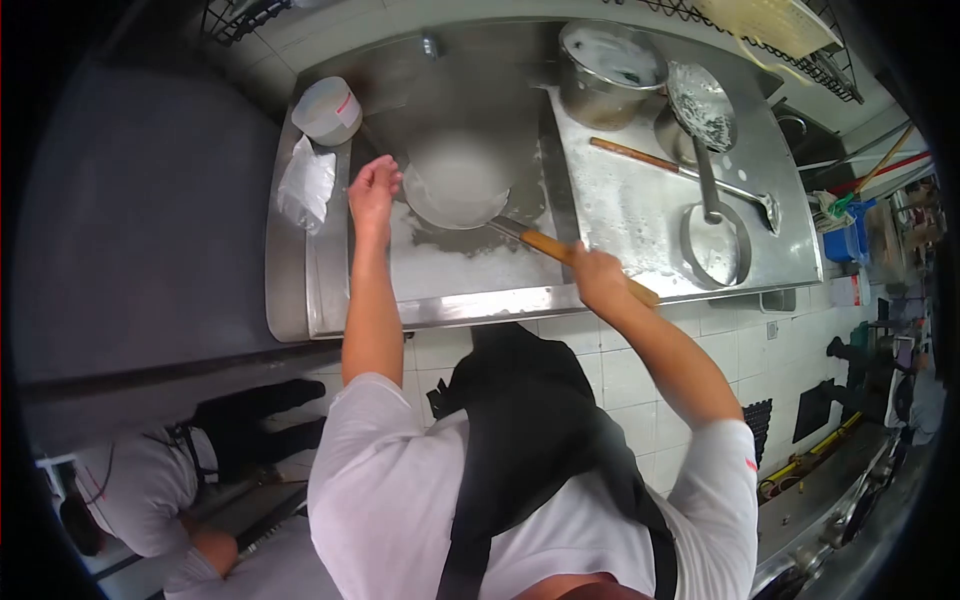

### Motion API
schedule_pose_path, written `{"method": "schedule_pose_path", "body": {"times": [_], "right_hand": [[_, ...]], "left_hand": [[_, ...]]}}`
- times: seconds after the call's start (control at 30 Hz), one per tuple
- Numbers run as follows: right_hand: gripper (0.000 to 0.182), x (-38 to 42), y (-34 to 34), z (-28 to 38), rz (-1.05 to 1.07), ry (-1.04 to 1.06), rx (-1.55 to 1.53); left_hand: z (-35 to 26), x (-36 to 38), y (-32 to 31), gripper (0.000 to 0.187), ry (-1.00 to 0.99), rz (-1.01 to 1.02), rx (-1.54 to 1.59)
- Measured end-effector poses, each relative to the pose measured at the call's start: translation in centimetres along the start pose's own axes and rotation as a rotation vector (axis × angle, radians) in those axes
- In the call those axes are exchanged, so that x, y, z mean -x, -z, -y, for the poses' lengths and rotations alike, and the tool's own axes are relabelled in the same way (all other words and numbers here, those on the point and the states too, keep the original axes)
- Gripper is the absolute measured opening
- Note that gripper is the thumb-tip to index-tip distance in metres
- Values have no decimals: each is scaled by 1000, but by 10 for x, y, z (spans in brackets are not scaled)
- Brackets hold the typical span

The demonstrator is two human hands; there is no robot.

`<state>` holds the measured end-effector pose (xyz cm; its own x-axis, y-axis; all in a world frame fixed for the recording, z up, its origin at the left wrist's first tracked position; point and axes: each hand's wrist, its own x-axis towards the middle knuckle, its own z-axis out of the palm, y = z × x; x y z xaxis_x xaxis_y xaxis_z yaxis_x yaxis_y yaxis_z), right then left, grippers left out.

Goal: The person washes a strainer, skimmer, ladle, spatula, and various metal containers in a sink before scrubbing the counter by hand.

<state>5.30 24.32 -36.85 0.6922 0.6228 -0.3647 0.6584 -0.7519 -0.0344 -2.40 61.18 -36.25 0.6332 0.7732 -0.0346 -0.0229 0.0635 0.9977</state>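
- I see the pan (455, 180) in the sink (480, 270): round, metal, blurred, foamy white inside, tilted toward me.
- Its wooden handle (560, 250) runs right, over the sink's edge.
- My right hand (600, 278) grips that handle.

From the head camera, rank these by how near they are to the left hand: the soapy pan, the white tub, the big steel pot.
From the left hand:
1. Soapy pan, right beside it in the sink.
2. White tub, at the sink's back corner.
3. Steel pot, far across on the drainboard.
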Motion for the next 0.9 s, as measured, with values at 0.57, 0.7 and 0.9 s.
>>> {"method": "schedule_pose_path", "body": {"times": [0.57, 0.7, 0.9], "right_hand": [[77, -170, -68, 75, 500, -5, -541], [71, -123, -4, 54, 775, -122, -1383], [76, -73, 35, 41, 778, -165, -1791]], "left_hand": [[75, -72, 77, 28, 159, 123, -171], [66, -114, 33, 29, -17, 249, -267], [59, -189, -74, 38, -948, 474, -724]]}}
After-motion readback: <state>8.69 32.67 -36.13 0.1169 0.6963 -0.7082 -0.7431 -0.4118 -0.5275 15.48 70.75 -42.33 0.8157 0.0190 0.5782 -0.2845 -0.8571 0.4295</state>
